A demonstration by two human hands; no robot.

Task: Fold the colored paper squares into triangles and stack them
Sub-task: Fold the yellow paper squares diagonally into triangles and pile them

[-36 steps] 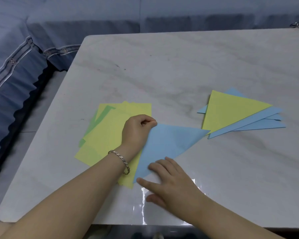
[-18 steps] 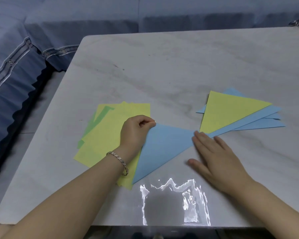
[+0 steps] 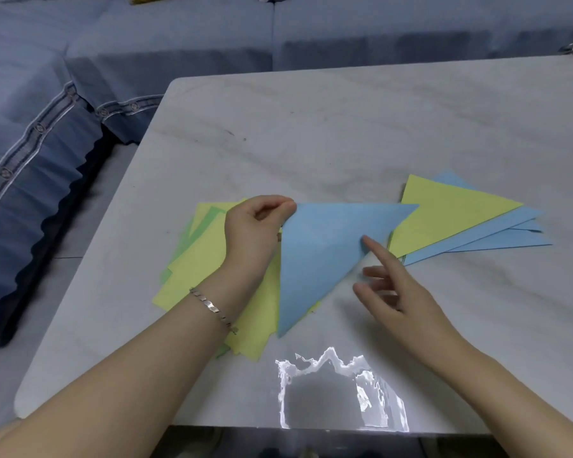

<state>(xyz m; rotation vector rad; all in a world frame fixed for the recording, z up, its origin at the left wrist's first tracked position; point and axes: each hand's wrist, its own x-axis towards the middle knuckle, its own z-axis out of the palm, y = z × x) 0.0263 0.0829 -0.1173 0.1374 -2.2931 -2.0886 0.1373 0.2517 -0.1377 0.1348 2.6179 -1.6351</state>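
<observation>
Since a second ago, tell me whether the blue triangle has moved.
Yes: the blue triangle has shifted right, its tip now overlapping the folded stack.

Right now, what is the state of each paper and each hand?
blue triangle: folded, tip overlapping the triangle stack
left hand: pinches the blue triangle's corner
right hand: fingers straight, forefinger touching blue triangle
triangle stack: yellow on top
square pile: unfolded, lying flat

- The bare left forearm reaches in from the lower left, with a metal link bracelet [image 3: 212, 307] at the wrist.
- The left hand [image 3: 253, 233] is curled, thumb and fingers pinching the upper left corner of a blue paper triangle [image 3: 318, 246].
- The right forearm enters from the lower right.
- The right hand [image 3: 401, 292] is loosely spread, index finger outstretched, its tip touching the triangle's slanted edge.
</observation>
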